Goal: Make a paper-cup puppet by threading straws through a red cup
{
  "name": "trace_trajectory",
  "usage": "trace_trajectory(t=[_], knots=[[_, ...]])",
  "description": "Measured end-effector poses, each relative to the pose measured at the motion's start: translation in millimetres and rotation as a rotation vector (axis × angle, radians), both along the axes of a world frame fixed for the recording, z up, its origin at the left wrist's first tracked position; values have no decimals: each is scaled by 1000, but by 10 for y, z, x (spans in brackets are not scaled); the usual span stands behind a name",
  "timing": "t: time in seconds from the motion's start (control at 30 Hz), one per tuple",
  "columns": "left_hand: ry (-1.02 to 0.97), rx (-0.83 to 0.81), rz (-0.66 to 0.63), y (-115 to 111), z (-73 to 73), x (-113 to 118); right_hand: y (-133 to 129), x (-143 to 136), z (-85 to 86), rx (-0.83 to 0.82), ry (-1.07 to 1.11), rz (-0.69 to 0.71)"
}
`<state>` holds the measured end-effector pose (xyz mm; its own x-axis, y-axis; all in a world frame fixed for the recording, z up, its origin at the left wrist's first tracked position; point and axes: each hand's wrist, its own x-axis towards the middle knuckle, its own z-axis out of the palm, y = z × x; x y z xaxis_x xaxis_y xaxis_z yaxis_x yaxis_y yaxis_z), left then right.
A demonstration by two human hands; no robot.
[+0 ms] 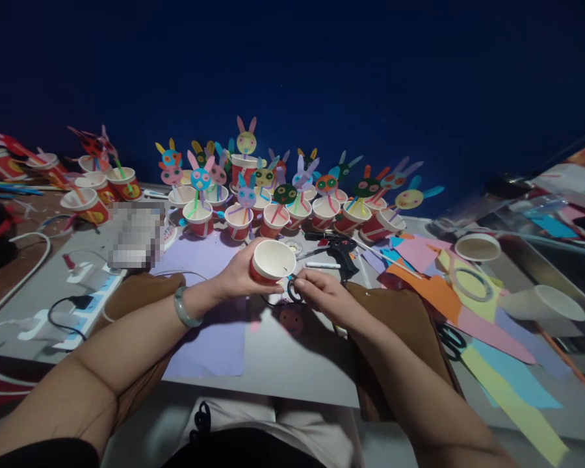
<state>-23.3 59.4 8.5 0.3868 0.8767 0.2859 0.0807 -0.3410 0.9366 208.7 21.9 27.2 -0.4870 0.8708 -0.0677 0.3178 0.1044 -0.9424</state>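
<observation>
- Gripping a paper cup (273,261) above the table (305,374): left hand (238,272), curled round its side.
- Pinching a black looped handle (291,290) beside it: right hand (322,292).
- Standing behind: cups with paper rabbits (246,143).

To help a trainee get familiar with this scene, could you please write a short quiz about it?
1. Multiple choice: what does the left hand hold?
a) a roll of tape
b) a paper cup
c) a sheet of paper

2. True or false: the bracelet is worn on the right wrist.

3. Fill in the missing colour: the large sheet on the table, partly under the left forearm, is ____.

Key: 1: b; 2: false, it is on the left wrist; 3: purple.
</observation>
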Motion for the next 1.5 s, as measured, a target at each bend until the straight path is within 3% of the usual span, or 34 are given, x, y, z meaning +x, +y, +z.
trace_trajectory(t=[0.1,0.2,0.27,0.4,0.47,0.53,0.67,0.73,0.8,0.97,1.03,1.1,1.2,1.27,1.3,1.37,1.5], knots=[[11,-13,17,3,17,3,-25,7,-24,473,-310,-110],[1,-37,6,-9,42,0,-43,14,-20,644,-433,-156],[-12,-52,-8,-21,54,-4,-39,17,2,519,-320,-113],[-56,-56,-45,-30,54,-8,-10,15,42,-144,72,42],[-56,-50,-49,-24,46,-7,2,10,41,-303,145,63],[-29,-41,-29,-14,41,-4,4,7,29,-132,62,30],[-17,-24,-9,-1,49,3,-25,20,7,485,-331,-117],[-25,-25,-13,-3,56,3,-40,30,13,583,-418,-143],[-23,-31,-12,-9,60,1,-44,35,30,502,-347,-110],[-60,-39,-63,-22,50,-8,-21,11,55,-249,99,53],[-55,-34,-56,-18,49,-12,-14,-1,46,-337,137,59],[-24,-29,-31,-11,51,-13,-16,-4,33,-110,33,18],[-7,-24,-9,0,57,-8,-29,8,19,409,-267,-99],[-19,-27,-3,4,58,-4,-36,19,19,571,-373,-146],[-21,-31,1,4,57,-2,-36,23,22,567,-360,-139],[-21,-40,6,0,57,-1,-30,25,34,379,-209,-76],[-49,-62,-41,-7,64,-4,-3,12,54,-295,153,71]])
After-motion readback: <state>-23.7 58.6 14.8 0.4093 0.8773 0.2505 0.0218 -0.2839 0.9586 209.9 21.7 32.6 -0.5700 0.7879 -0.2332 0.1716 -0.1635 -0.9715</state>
